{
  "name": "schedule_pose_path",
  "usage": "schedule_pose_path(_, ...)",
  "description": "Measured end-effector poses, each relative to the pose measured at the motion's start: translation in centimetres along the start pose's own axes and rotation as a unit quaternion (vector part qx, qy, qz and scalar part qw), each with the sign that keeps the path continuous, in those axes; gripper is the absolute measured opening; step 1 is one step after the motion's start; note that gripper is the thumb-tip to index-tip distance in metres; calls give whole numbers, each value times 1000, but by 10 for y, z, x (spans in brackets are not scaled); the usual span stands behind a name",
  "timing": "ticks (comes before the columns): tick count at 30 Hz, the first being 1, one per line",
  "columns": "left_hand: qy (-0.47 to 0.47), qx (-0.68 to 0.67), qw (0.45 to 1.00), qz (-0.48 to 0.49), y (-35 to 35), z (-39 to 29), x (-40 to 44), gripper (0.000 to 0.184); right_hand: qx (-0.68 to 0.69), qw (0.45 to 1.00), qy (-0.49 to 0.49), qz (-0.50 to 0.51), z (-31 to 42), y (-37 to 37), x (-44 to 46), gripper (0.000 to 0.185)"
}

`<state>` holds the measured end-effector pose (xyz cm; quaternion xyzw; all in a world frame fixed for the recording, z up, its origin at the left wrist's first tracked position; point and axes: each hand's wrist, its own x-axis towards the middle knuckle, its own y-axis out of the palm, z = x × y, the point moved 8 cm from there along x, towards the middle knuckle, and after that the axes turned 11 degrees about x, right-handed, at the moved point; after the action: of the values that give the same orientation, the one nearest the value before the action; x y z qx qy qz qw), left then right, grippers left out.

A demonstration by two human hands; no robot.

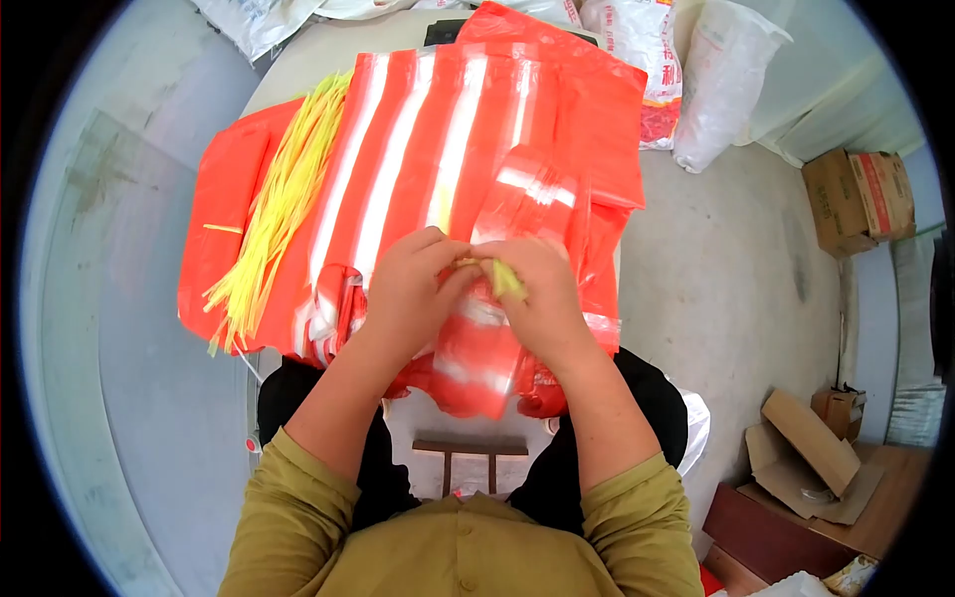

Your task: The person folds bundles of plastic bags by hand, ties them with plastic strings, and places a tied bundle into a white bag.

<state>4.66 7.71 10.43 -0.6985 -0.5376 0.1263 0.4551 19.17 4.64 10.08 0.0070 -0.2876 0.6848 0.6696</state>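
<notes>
Fingers (pixel 458 285) of the left hand (pixel 406 287) and right hand (pixel 543 289) are clamped together on a yellow strip (pixel 508 282), just above a red plastic bundle (pixel 476 363), apparently so both control the strip, while yellow strands (pixel 284 204) lie leftward, likely for easy reach.

Two bare hands show at the centre, one left hand (pixel 410 284) and one right hand (pixel 544 289). One bundle of yellow strips (pixel 288 189) lies toward 10 o'clock, its strips too overlapped to count. Four white stripes (pixel 463 119) run across one red sheet stack (pixel 433 129) toward 11 o'clock. One printed sack (pixel 657 75) stands at 1 o'clock, one translucent bag (pixel 734 80) between 1 and 2. Three cartons show: one taped (pixel 841 199) between 2 and 3, one small (pixel 839 410) between 3 and 4, one open (pixel 811 448) near 4.
</notes>
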Motion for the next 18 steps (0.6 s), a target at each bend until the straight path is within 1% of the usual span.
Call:
schedule_pose_path(2, -69, -21, 997, 37, 6, 5, 1, 12, 35, 998, 40, -16, -1, -3, 3, 22)
schedule_pose_path(5, -91, -100, 991, -4, 11, 8, -1, 10, 91, 983, 143, -66, -8, -7, -1, 23)
schedule_pose_path(8, -102, -110, 989, 1, 15, 12, -1, 11, -69, 996, 43, -31, 3, -8, -2, 24)
schedule_pose_path(11, -110, -106, 988, 19, 15, 10, -1, 12, -139, 984, -112, -14, 25, -4, -1, 25)
schedule_pose_path(14, -55, -80, 995, 1, 15, 6, 0, 13, -143, 979, -140, -41, 31, -4, 0, 23)
schedule_pose_path(17, -3, -32, 999, 28, 9, -6, 1, 8, -159, 986, -53, -21, 20, -5, 0, 23)
schedule_pose_path(18, 2, -31, 999, 30, 9, -6, 0, 8, -159, 985, -65, -24, 21, -6, 0, 21)
